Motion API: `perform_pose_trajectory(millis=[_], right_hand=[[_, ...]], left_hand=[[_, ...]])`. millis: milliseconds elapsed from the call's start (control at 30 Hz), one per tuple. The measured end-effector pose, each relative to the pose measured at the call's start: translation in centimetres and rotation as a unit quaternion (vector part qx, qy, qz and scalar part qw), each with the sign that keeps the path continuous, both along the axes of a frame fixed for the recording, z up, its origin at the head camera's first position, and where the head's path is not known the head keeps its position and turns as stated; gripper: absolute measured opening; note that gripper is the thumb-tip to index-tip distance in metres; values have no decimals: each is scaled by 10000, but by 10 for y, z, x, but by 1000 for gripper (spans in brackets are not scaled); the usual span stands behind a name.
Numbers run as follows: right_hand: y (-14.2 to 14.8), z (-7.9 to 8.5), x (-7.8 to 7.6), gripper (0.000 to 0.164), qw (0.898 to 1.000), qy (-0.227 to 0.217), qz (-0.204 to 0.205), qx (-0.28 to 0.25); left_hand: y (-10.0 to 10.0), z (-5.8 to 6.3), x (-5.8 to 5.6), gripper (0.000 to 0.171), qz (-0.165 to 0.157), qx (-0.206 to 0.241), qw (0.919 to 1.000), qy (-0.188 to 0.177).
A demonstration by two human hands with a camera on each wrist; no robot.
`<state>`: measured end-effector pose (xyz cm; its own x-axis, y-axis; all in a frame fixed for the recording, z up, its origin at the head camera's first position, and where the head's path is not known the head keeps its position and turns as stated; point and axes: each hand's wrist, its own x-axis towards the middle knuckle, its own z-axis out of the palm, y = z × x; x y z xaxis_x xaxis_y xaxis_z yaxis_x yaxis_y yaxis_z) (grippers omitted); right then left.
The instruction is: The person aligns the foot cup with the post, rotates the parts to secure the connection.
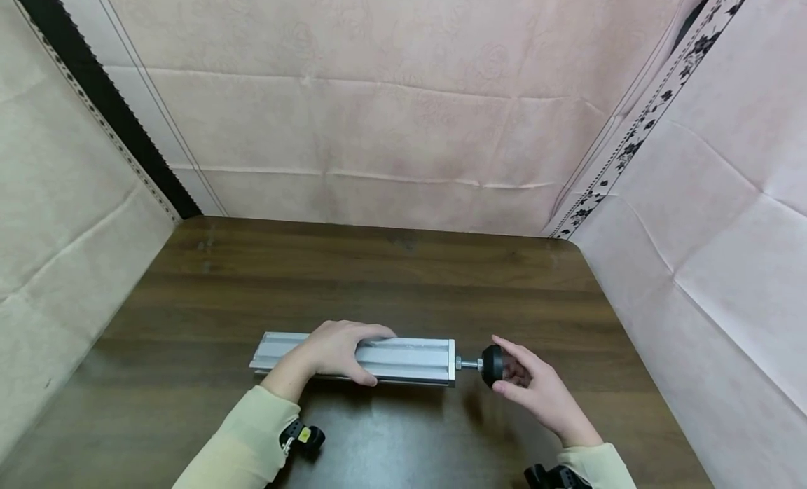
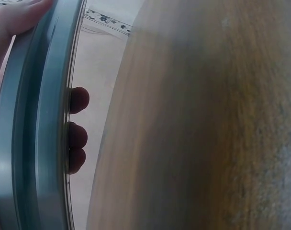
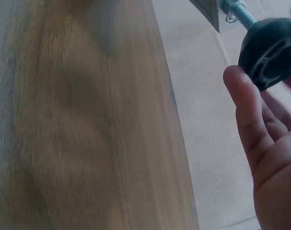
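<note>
My left hand (image 1: 343, 349) grips a silver grooved aluminium profile (image 1: 416, 359) from above, thumb on the near side. In the left wrist view its fingertips (image 2: 79, 99) come round the far edge of the profile. The profile lies level, left to right, over the table, with a shadow below it. From its right end sticks a threaded bolt (image 1: 469, 364) with nuts, carrying a round black levelling foot (image 1: 492, 366). My right hand (image 1: 542, 391) holds that foot by its rim between thumb and fingers; the right wrist view shows the foot's ribbed, hollow underside.
The brown wood-grain table (image 1: 378, 279) has rounded far corners. Pale cloth (image 1: 378, 139) hangs behind it and on both sides, with a floral border strip (image 1: 637, 139) at the right and a black strip (image 1: 107, 97) at the left. Each wrist wears a small black camera mount (image 1: 302, 436).
</note>
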<state>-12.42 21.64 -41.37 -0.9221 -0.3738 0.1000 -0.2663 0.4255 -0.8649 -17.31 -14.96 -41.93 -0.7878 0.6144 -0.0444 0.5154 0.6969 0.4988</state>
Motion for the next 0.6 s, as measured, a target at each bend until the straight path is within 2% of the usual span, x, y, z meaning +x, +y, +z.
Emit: perform_pose_trajectory(millis=[67,167,267,367,433,500,600], right_hand=[[0,0,-1,54,9995,-242,-158,96],[1,-2,-2,52,9995,-254,-187,103],[5,-5,-1,65,9998,161,87,-60],[7,-7,0,80,9958,647,575,-306],[7,-7,0,79,9936,765,764,-337],[6,-6,1,74,9949,655,705,-307],[4,-3,1,66,9993,206,285,-151]], left_hand=[[0,1,1,70,-3,7,10000,-27],[1,2,1,71,-18,8,9999,-102],[1,2,2,72,-33,13,9999,-134],[1,1,1,72,-19,7,10000,-80],[0,0,1,72,-3,-11,10000,-44],[0,0,1,72,7,-21,10000,-28],[0,1,1,70,18,-28,10000,-42]])
